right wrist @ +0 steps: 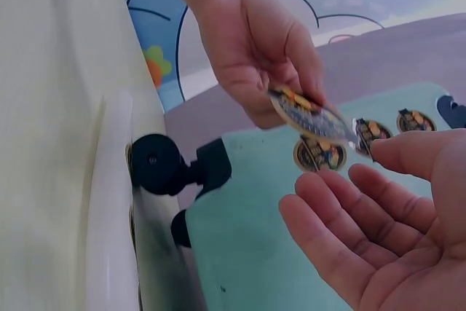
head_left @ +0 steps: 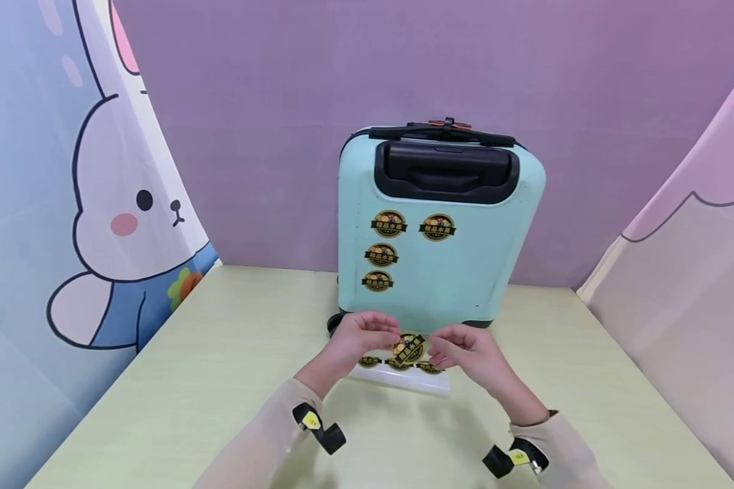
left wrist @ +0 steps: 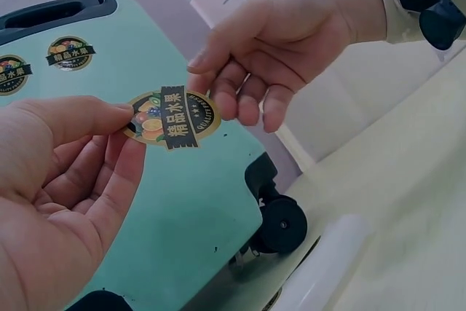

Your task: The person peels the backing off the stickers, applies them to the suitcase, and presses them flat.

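A round black-and-gold fruit sticker (left wrist: 173, 117) is held up in front of the suitcase. My left hand (head_left: 367, 336) pinches one edge of it between thumb and fingers. On the sticker's other side is my right hand (head_left: 466, 352), its thumb (right wrist: 408, 152) close to the free edge and its fingers (right wrist: 342, 216) spread and loosely bent. Behind both hands stands a mint-green suitcase (head_left: 446, 272) with several matching stickers on its upper and left parts. Below the hands, a white sticker sheet (head_left: 404, 380) with more of these stickers lies on the table, partly covered.
The suitcase stands upright on the pale table (head_left: 251, 319), near a purple backdrop (head_left: 269, 136). Its black handle recess (head_left: 446, 173) is at the top, and a black wheel (left wrist: 284, 223) shows at a lower corner. Printed cloths (head_left: 24, 272) hang at both sides.
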A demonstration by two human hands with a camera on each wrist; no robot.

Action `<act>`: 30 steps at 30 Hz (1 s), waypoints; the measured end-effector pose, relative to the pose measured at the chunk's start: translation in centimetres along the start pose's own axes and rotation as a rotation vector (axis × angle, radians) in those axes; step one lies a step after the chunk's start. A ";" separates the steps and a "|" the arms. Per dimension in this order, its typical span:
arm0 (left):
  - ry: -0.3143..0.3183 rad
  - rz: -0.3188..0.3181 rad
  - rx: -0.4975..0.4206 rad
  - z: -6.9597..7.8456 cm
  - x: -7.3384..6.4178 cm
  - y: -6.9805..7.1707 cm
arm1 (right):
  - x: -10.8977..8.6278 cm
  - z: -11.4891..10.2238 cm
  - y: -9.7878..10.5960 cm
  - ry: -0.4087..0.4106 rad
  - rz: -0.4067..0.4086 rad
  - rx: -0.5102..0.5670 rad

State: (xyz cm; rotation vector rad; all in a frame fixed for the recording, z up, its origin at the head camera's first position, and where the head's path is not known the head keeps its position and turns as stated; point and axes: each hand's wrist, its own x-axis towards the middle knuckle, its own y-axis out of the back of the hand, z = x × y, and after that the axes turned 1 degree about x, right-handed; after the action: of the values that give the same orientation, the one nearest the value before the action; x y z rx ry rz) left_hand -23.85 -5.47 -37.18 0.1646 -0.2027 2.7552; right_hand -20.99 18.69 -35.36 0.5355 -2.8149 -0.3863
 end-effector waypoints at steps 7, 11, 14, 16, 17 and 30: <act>-0.005 -0.018 0.025 0.3 0.1 0.0 | 0.5 -0.2 -0.8 0.038 -0.009 0.014; -0.003 -0.024 0.039 0.6 0.3 -0.1 | 0.7 -0.3 -1.0 0.058 0.017 0.023; -0.013 -0.023 0.052 1.0 0.5 -0.1 | 0.9 -0.5 -1.0 0.059 0.051 0.035; -0.018 -0.016 0.056 1.4 0.7 -0.2 | 1.1 -0.7 -1.0 0.051 0.075 0.043; -0.021 -0.013 0.058 1.6 0.8 -0.2 | 1.1 -0.8 -0.9 0.047 0.088 0.048; -0.068 0.026 0.034 3.1 2.1 -0.8 | 2.4 -1.2 -0.3 0.056 0.208 0.137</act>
State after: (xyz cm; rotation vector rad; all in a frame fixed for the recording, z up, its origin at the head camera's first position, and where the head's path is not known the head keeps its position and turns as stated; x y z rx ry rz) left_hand -25.25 -4.51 -33.79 0.2661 -0.1770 2.7822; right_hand -22.73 17.24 -33.85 0.2713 -2.8203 -0.1357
